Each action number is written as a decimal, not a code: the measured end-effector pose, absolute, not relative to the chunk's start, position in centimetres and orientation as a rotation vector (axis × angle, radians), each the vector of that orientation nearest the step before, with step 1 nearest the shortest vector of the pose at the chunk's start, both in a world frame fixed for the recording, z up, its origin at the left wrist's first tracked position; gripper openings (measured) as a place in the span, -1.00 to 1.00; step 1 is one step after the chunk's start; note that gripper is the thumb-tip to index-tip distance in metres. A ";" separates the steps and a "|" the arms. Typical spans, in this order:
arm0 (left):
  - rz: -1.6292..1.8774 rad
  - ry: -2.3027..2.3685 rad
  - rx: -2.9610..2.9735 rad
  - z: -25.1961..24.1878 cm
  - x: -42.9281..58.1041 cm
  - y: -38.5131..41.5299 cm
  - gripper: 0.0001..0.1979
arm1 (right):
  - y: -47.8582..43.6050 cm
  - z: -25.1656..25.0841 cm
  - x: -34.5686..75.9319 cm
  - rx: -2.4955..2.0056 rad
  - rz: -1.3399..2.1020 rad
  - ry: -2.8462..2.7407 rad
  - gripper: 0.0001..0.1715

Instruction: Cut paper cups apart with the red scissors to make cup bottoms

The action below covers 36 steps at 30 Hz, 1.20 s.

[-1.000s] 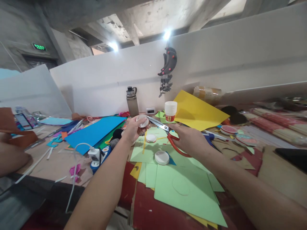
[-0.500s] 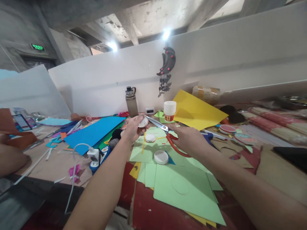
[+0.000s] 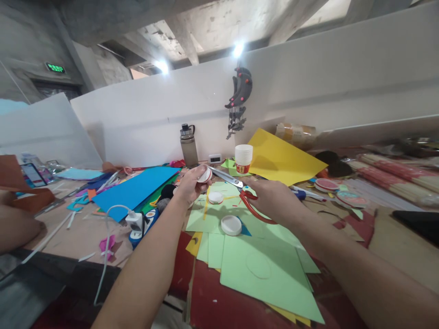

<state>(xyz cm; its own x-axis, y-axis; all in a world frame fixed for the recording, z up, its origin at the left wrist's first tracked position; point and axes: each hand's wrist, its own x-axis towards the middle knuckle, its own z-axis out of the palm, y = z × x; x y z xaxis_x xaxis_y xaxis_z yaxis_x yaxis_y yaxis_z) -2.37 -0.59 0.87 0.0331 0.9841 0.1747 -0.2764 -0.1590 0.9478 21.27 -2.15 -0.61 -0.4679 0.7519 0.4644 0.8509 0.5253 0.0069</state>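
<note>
My left hand [image 3: 192, 185] pinches a round white paper-cup bottom [image 3: 206, 174] with a thin red edge. Orange-handled scissors [image 3: 236, 182] are gripped in my right hand [image 3: 272, 196], their blades pointing left with the tips at the rim of that cup bottom. Below my hands, a small white cup bottom [image 3: 215, 197] and a larger white disc-shaped piece [image 3: 231, 225] lie on light green paper sheets [image 3: 270, 278]. One sheet bears a drawn circle. Beyond the scissors stands a stack of paper cups [image 3: 243, 159].
Blue paper [image 3: 137, 189] lies left, near a power strip [image 3: 137, 224] with a white cable. Behind are a water bottle [image 3: 188, 146] and a yellow sheet [image 3: 284, 155]. Bundled sticks [image 3: 394, 178] lie right. Another person's arm [image 3: 17, 224] rests at the far left.
The cup bottom has turned slightly in my left hand, showing more of its red edge. My right hand and the scissors have shifted slightly right.
</note>
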 end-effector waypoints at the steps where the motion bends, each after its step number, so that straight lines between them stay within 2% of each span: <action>1: 1.414 0.860 1.160 0.9 -2.3 -0.6 -0.68 | -2.2 -0.5 21.2 -1.308 -0.328 -2.343 -0.48; 14: 1.441 0.840 1.218 0.9 -2.2 -0.7 -0.66 | -2.8 -0.3 21.0 -1.263 -0.312 -2.291 -0.53; 36: 1.434 0.876 1.169 0.8 -2.0 -0.8 -0.67 | -2.7 -0.4 20.9 -1.314 -0.394 -2.330 -0.49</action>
